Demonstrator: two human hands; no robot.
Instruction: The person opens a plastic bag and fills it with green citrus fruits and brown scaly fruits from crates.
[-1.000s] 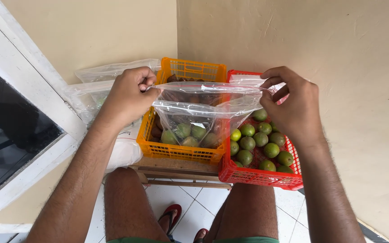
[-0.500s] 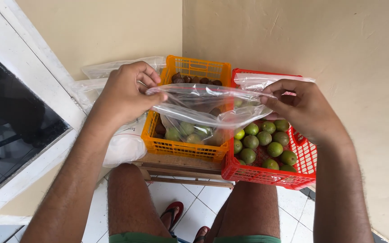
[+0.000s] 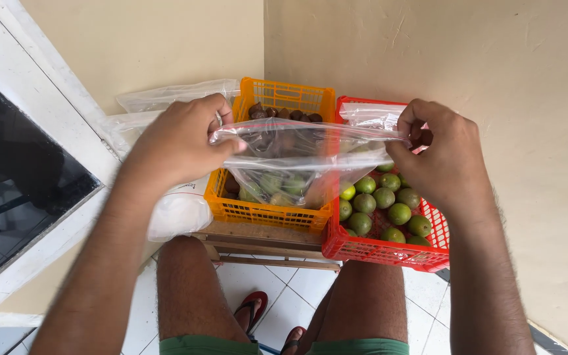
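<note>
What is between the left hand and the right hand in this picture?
In the head view, a clear plastic bag with green fruits inside stretches between the left hand and the right hand; both pinch its top edge.

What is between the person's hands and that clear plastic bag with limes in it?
Nothing visible: the left hand and right hand both pinch the top edge of the clear bag, held above the orange basket.
</note>
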